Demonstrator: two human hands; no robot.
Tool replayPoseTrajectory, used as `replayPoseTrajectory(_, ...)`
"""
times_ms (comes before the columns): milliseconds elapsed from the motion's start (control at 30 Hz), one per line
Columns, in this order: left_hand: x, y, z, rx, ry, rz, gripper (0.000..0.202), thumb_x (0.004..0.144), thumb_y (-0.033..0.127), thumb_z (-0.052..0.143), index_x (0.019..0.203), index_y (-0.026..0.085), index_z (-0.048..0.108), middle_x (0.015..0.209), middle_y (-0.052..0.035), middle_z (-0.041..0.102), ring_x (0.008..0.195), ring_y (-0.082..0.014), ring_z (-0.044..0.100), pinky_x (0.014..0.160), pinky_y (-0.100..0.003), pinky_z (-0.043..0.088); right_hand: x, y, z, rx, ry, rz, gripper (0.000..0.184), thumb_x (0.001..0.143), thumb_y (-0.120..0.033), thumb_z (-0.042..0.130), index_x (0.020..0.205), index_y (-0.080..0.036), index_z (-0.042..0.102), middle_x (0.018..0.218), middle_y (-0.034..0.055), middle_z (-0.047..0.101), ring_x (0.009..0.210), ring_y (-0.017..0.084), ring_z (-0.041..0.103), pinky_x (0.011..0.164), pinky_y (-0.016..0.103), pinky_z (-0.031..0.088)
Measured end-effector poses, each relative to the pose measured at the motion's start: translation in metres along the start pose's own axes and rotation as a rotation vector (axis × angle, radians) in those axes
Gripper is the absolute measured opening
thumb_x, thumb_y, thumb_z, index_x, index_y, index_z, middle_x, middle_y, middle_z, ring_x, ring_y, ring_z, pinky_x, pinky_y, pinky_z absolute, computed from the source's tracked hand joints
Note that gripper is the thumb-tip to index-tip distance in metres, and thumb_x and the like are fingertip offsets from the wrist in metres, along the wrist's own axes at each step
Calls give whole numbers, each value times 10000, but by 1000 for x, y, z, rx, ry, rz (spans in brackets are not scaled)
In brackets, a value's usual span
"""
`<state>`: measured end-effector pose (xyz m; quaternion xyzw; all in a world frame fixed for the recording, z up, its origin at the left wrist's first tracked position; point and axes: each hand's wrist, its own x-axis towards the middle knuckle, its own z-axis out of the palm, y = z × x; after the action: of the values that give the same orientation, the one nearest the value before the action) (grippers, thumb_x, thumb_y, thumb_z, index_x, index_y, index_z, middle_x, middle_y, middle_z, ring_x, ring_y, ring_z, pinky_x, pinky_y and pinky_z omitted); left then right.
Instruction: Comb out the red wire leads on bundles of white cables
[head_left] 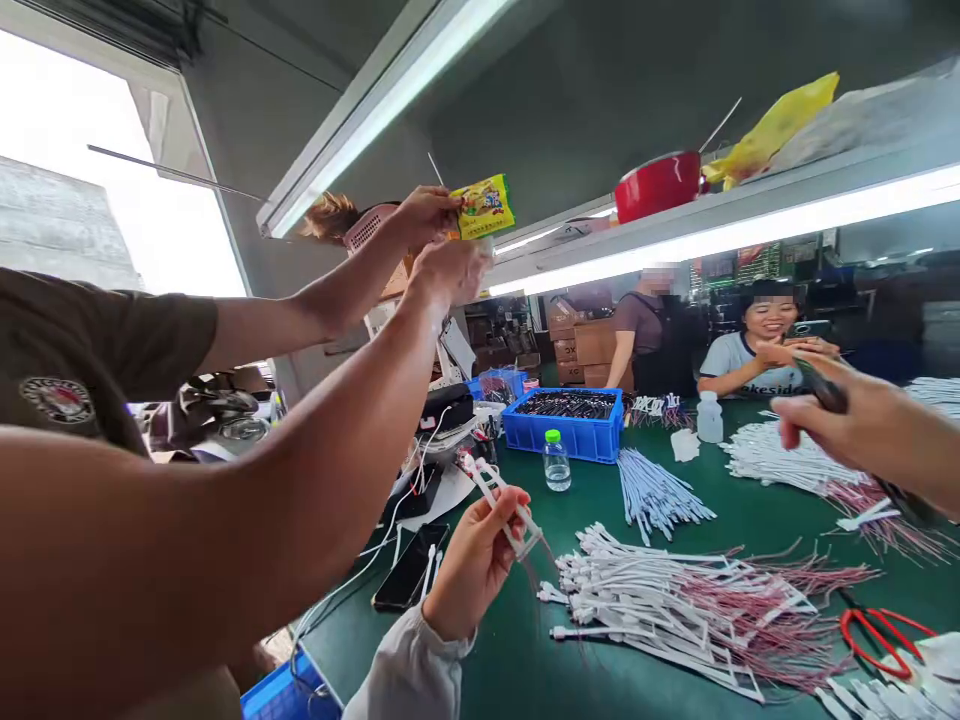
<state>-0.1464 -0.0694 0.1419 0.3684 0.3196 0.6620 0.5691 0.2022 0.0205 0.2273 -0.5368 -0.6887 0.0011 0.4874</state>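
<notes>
My left hand [480, 560], in a light sleeve, is closed on a white cable strip [491, 490] with thin wires trailing from its lower end. It is held above the green table. At the far right my right hand [870, 420] is closed around a dark-handled tool [825, 385], whose kind I cannot make out. A large pile of white strips with reddish wires [697, 600] lies between my hands. From the left, another person's two arms reach across in front of me, and those hands hold a yellow snack packet [486, 207] near the lamp.
A blue crate [562, 435] of dark parts stands behind a green-capped bottle [556, 465]. Red-handled scissors [881, 640] lie at the right front. A phone [411, 570] and cables lie at left. A red bowl [658, 187] sits on the overhead shelf. Two people are beyond the table.
</notes>
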Motion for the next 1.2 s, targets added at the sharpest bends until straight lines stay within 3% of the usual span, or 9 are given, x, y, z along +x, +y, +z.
replayPoseTrajectory(300, -15, -8, 13, 103, -209, -23, 317, 772, 427, 661, 864, 125, 690, 779, -34, 623, 553, -48, 523, 458, -147, 338, 122, -97, -3, -162, 48, -190, 632, 889, -113, 449, 1468, -28, 209, 680, 92, 687, 659, 172, 590, 631, 280, 407)
replayPoseTrajectory(500, -11, -12, 6, 226, -177, -21, 303, 758, 410, 678, 843, 121, 704, 636, -11, 554, 511, -42, 467, 427, -147, 282, 90, -91, 35, -205, -126, -420, 512, 812, -30, 543, 1314, -130, 528, 1037, 92, 686, 912, 190, 614, 770, 264, 390)
replayPoseTrajectory(600, -15, -7, -7, 234, -86, -21, 267, 751, 389, 689, 809, 129, 699, 591, 3, 535, 492, -34, 438, 431, -145, 272, 90, -73, 46, -201, -64, -360, 461, 924, -57, 327, 1376, -33, 413, 1186, 178, 605, 993, 185, 588, 773, 279, 372)
replayPoseTrajectory(667, -18, -3, -14, 217, -28, 0, 262, 720, 389, 717, 785, 136, 696, 592, 10, 538, 484, -30, 429, 422, -144, 258, 93, -62, 51, -178, -53, -240, 469, 972, -117, 189, 1385, 41, 345, 1085, 227, 628, 819, 148, 620, 685, 277, 378)
replayPoseTrajectory(833, -22, -8, -25, 168, 19, 14, 308, 676, 403, 748, 898, 195, 698, 634, 30, 556, 476, -31, 431, 399, -145, 232, 88, -30, 60, -104, -420, -254, 267, 886, -128, 551, 1127, -159, 662, 702, 21, 681, 484, 77, 546, 522, 202, 366)
replayPoseTrajectory(933, -26, -12, -28, 182, 11, 2, 316, 699, 396, 733, 940, 196, 687, 623, 27, 541, 466, -34, 419, 394, -148, 243, 83, -19, 60, 74, -303, -13, 326, 955, -126, 412, 1240, -98, 568, 940, 148, 681, 642, 121, 608, 533, 210, 400)
replayPoseTrajectory(1067, -30, -10, -27, 169, 76, 8, 330, 684, 386, 748, 930, 180, 673, 629, 16, 536, 455, -36, 420, 376, -148, 225, 52, -42, 74, 286, -260, 189, 487, 974, -48, 108, 1450, -41, 210, 1392, 295, 374, 977, 132, 607, 672, 211, 469)
replayPoseTrajectory(1133, -32, -6, -26, 185, 99, 7, 340, 680, 410, 744, 915, 175, 674, 637, 10, 544, 453, -43, 430, 378, -155, 238, 24, -63, 89, 391, -475, 157, 421, 981, -158, 364, 1397, -97, 366, 1303, 221, 520, 940, 155, 637, 680, 225, 507)
replayPoseTrajectory(1200, -36, -1, -27, 216, 108, -25, 327, 694, 435, 725, 892, 178, 683, 643, 7, 563, 458, -49, 448, 399, -162, 269, 0, -76, 101, 461, -709, 98, 548, 713, -199, 777, 1225, -154, 585, 1104, 127, 666, 821, 204, 678, 645, 262, 539)
